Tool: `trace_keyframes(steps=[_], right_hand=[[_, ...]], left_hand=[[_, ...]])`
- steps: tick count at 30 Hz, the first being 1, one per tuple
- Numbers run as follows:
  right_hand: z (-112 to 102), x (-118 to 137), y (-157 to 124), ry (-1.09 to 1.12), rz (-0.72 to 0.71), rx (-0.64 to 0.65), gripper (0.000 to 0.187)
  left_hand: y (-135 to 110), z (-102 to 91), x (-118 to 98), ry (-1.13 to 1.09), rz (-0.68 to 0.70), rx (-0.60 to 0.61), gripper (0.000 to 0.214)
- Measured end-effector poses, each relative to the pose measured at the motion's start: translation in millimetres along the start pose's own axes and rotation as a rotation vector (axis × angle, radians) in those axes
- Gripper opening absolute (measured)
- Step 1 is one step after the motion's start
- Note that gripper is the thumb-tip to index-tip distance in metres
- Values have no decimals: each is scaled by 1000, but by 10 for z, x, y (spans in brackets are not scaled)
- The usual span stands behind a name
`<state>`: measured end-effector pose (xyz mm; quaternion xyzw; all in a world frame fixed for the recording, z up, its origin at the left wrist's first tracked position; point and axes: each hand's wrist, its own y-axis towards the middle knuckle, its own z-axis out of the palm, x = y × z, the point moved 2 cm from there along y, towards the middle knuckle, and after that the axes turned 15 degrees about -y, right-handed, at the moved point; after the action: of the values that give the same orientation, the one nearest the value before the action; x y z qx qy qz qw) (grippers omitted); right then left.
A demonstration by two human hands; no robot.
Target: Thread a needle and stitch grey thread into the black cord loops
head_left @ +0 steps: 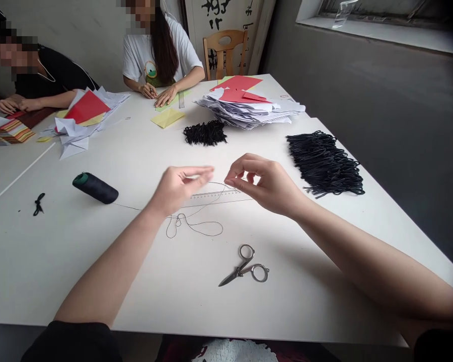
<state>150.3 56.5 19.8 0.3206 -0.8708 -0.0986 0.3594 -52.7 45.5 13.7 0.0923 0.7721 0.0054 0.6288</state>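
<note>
Soft daylight, dim, blurred corners

The counter (pixel 41 261) is plain white. A thin black thread (pixel 207 235) curls across it from a black spool (pixel 95 188) with a green top. The cord bundles (pixel 324 163) are black, the scissors (pixel 232 276) silver-grey. Red paper (pixel 238 83) lies on a white paper stack (pixel 249 108). The folded paper (pixel 168 118) nearby is pale yellow. Striped paper (pixel 13 131) shows red, yellow and green bands. A co-worker's white T-shirt (pixel 138 55) carries a round green-and-yellow print (pixel 151 69).
</note>
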Motion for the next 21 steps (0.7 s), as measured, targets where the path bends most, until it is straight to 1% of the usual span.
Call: trace_keyframes(steps=[1,2,3,5,7,10,12,14,16,18,21], right_hand=[[19,14,27,9,1,-9,18],[34,25,49,16,4,-17,18],[43,32,65,21,6,-19,18],[37,23,86,16,5,1,19],[5,-42,106,-14,-5,33,21],[-40,-278,161,-172,22,61,23],[-8,-494,206,-353,91,144,21],[81,-691,238,-523,167,296,20],[188,-816,249,-646,199,421,21],[280,-858,246,-744,169,476,22],[357,-824,232,-845,103,506,25]], left_hand=[[-35,99,-11,-127,-47,69,33],[-63,176,-13,-212,-87,104,33],[-82,229,-5,-262,-115,107,32],[-90,270,41,-299,-147,61,30],[-68,268,126,-338,-176,8,31],[-17,277,317,-460,-239,-53,30],[14,310,461,-524,-254,-96,28],[38,349,591,-543,-235,-139,25],[56,380,685,-542,-201,-167,24],[65,397,739,-545,-181,-165,26],[68,396,758,-563,-167,-136,26]])
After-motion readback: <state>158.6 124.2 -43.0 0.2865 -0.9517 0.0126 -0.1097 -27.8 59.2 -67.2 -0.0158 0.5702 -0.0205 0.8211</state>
